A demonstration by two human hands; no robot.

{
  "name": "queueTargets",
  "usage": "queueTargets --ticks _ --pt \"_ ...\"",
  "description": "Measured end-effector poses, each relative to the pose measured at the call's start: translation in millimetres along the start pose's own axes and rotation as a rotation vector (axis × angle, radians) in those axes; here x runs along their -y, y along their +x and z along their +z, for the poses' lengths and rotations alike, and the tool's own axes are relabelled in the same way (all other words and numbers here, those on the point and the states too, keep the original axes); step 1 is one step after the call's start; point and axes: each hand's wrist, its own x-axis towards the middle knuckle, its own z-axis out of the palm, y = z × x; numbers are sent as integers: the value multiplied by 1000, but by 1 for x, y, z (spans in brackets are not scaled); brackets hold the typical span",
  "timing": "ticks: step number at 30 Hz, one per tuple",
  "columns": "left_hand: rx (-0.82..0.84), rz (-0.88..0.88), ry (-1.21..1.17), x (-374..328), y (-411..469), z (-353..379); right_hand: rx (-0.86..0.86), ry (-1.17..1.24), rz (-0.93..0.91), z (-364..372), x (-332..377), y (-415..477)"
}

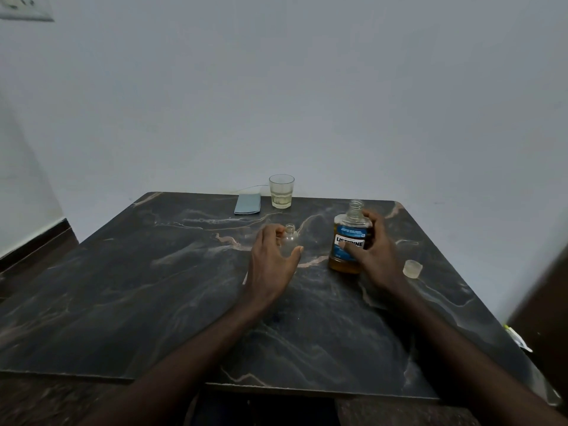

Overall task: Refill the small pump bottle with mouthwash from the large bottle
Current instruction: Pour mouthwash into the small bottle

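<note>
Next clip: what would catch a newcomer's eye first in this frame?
The large mouthwash bottle, uncapped, with amber liquid, stands right of centre on the dark marbled table, gripped by the right hand. Just left of it the left hand holds the small clear bottle, neck open. A pale cap lies right of the large bottle; a glass stands at the far edge.

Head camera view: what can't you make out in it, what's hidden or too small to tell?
Small bottle: head view, the left hand covers its left side; clear glass, so fill level unreadable.
Large bottle: right hand hides its right side; label's fine print too small.
Pale items off the right of the table: blurred, partly behind a dark shape.
Wall plate: cut off by the top-left corner.
</note>
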Motion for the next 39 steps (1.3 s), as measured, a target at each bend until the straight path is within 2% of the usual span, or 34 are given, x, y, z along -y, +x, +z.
queueTargets --ticks 4,10,14,20,25,31,39 --pt "-6 -26 -38 7 9 7 15 20 18 22 -1 12" --pt "1 -82 -136 19 27 19 19 -169 -76 42 -4 33" --pt "52 -85 -180 26 38 29 -1 -203 -108 45 -12 38" --pt "97 -69 -268 36 38 35 -33 -376 -339 38 -19 45" --pt "50 -38 -274 32 39 34 -24 -506 -500 39 -20 50" --pt "35 6 -268 35 39 32 -30 -574 -525 39 -24 50" --pt "54 -39 -345 29 37 26 -39 -660 -552 33 -21 51"
